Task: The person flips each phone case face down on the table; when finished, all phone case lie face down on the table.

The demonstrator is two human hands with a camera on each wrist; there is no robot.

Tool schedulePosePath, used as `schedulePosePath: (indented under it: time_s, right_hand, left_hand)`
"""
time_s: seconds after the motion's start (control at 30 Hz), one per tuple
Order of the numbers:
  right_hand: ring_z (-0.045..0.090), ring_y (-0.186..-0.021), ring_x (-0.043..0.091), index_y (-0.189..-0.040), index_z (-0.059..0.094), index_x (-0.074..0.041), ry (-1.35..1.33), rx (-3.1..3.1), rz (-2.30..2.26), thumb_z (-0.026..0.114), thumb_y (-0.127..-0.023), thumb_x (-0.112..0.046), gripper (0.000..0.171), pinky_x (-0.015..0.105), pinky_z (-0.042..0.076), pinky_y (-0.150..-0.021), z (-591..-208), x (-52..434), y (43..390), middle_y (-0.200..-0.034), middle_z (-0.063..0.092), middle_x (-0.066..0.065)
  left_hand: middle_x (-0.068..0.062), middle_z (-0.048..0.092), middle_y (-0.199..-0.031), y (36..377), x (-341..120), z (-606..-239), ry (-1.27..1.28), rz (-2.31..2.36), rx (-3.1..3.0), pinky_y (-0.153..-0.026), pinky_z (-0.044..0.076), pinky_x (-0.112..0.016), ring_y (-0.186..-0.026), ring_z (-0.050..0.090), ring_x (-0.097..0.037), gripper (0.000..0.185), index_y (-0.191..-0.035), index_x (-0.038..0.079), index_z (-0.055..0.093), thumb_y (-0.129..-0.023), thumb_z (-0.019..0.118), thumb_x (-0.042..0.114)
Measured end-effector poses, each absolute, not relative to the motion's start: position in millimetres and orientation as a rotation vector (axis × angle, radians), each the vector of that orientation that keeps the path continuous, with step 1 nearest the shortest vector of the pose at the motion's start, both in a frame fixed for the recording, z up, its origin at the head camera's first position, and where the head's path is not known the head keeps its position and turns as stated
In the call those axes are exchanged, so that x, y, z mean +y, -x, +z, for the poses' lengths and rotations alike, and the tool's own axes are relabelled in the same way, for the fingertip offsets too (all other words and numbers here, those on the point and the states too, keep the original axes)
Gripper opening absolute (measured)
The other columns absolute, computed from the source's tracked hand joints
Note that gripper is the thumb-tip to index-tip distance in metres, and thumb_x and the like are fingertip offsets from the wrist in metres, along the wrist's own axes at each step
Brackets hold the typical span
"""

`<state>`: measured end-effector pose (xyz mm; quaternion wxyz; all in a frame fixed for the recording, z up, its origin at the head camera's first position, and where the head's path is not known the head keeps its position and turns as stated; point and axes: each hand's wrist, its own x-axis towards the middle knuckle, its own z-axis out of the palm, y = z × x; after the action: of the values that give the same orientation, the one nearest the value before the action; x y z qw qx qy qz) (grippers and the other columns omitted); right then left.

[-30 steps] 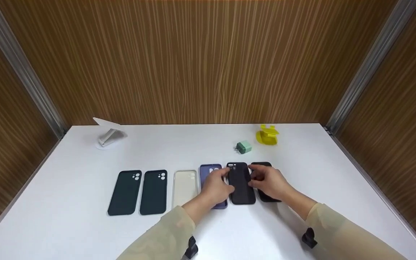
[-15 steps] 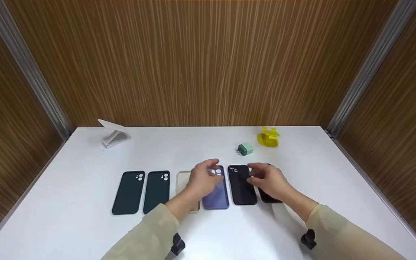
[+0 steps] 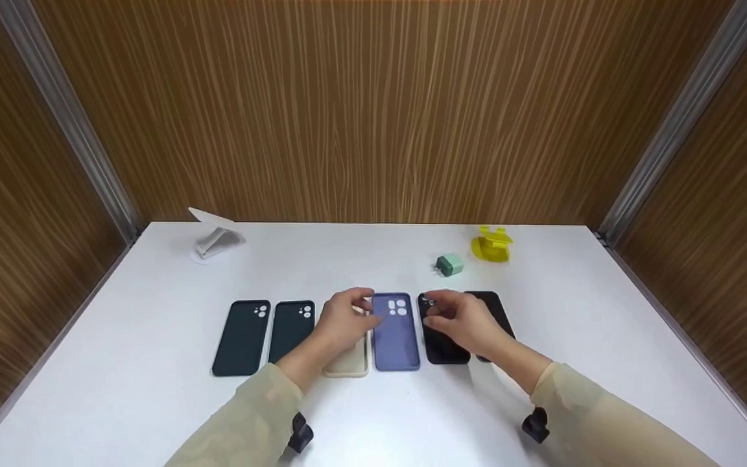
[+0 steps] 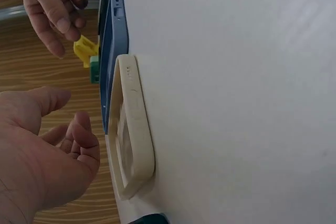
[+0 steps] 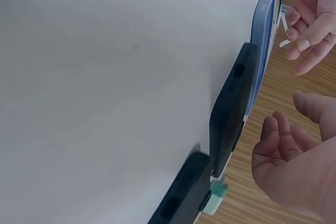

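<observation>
Six phone cases lie in a row on the white table: two dark green, a beige one, a purple one and two black ones. My left hand hovers over the beige case, fingers loosely curled and holding nothing. My right hand hovers over the nearer black case, also relaxed and holding nothing. The purple case lies between the two hands.
A white folding phone stand sits at the back left. A small green charger and a yellow stand sit at the back right. Wooden walls enclose the table on three sides.
Both hands moved left along the row. The left hand went from the black and purple cases to over the beige one. The right hand went to over the left black case.
</observation>
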<state>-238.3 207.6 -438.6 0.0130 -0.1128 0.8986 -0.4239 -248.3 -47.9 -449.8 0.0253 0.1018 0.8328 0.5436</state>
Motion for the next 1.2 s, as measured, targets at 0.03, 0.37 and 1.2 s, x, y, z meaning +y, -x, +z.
schedulePosePath:
  time_s: [0.03, 0.37, 1.2]
  right_hand:
    - [0.066, -0.089, 0.017, -0.14, 0.067, -0.002, 0.346, 2.791, -1.323, 0.077, -0.096, -0.006, 0.045, 0.031, 0.057, -0.081, -438.9, 205.7, 238.8, -0.102, 0.073, 0.001]
    - [0.065, -0.086, 0.016, -0.139, 0.064, 0.004, 0.427, 2.758, -1.288, 0.077, -0.096, -0.007, 0.046, 0.032, 0.056, -0.079, -444.2, 194.9, 242.8, -0.097, 0.073, 0.001]
    - [0.058, -0.079, 0.015, -0.137, 0.066, 0.001, 0.521, 2.783, -1.1, 0.082, -0.092, -0.006, 0.048, 0.031, 0.051, -0.073, -458.0, 189.3, 252.9, -0.09, 0.066, 0.0]
  left_hand:
    - [-0.009, 0.069, -0.107, 248.8, -48.6, -451.2, -0.315, 1.671, 2.58, -0.075, 0.054, -0.028, -0.088, 0.063, -0.016, 0.055, -0.141, -0.002, 0.063, -0.089, 0.079, 0.004]
    - [-0.011, 0.071, -0.114, 248.8, -49.3, -457.5, -0.415, 1.54, 2.673, -0.076, 0.055, -0.029, -0.089, 0.066, -0.015, 0.058, -0.142, -0.003, 0.063, -0.086, 0.077, 0.002]
    - [-0.021, 0.064, -0.134, 247.4, -52.7, -463.5, -0.59, 1.26, 2.762, -0.11, 0.047, -0.045, -0.119, 0.061, -0.031, 0.065, -0.142, -0.006, 0.062, -0.085, 0.088, 0.012]
